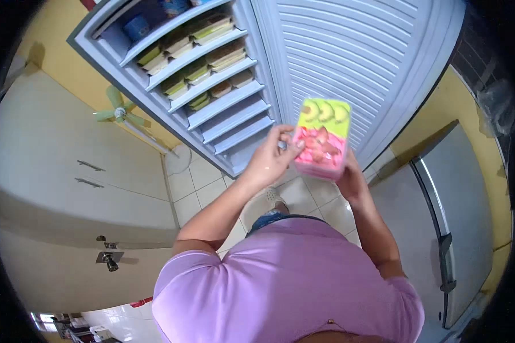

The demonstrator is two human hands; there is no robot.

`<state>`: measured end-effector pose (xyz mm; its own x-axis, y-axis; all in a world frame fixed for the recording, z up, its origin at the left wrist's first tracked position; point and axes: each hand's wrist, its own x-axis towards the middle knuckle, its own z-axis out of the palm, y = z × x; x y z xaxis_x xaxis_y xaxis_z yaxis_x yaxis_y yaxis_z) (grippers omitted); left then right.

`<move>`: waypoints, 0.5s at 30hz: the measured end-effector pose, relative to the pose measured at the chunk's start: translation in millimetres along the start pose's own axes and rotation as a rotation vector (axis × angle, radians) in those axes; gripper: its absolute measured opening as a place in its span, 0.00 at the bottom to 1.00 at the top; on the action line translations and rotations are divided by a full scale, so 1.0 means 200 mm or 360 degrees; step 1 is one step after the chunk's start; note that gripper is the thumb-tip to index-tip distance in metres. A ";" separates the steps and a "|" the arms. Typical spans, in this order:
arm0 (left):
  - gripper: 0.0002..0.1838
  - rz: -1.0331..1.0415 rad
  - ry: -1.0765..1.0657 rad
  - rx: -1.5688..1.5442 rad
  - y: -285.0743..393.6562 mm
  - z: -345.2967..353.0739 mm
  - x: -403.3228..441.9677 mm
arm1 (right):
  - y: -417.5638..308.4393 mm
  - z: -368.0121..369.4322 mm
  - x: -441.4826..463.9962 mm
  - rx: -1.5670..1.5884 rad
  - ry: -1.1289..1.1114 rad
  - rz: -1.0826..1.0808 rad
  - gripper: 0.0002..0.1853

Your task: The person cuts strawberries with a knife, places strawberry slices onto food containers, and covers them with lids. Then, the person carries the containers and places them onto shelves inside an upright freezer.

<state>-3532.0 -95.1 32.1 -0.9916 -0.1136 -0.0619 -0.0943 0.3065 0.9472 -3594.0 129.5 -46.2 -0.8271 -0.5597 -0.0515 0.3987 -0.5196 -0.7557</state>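
A rectangular tub (324, 137) with a green and pink top showing curved green slices and reddish pieces is held up in front of the open upright freezer. My left hand (274, 153) grips its left edge, thumb on the near left side. Around the lower right side and underneath is my right hand (352, 174), its fingers mostly hidden behind the tub. Stacked tubs (212, 34) with green, white and brown contents fill the upper shelves of the freezer door (243, 128).
Ribbed freezer interior (343, 51) lies straight ahead. A grey refrigerator (458, 211) stands at the right. At the left are a pale door (68, 171) with a knob and a green fan (120, 112). White tiles (200, 174) cover the floor.
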 end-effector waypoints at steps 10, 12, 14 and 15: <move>0.10 -0.0185 0.0094 -0.1111 -0.11 0.22 -0.02 | 0.14 -0.26 0.23 0.0159 -0.0319 -0.0158 0.37; 0.09 -0.0070 0.0071 -0.1301 -0.08 0.21 -0.01 | 0.14 -0.28 0.25 0.0219 -0.0390 -0.0160 0.32; 0.11 0.0024 0.0125 -0.1367 -0.08 0.20 -0.01 | 0.14 -0.27 0.23 0.0293 -0.0438 -0.0143 0.28; 0.10 0.0101 0.0183 -0.1463 -0.12 0.21 0.00 | 0.18 -0.33 0.22 0.0289 -0.0478 -0.0171 0.28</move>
<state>-3533.4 -63.5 -4.1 -0.9729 -0.2306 -0.0164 0.1162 -0.5489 0.8278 -3642.0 128.2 -118.9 -0.7255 -0.6464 0.2361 0.4022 -0.6766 -0.6168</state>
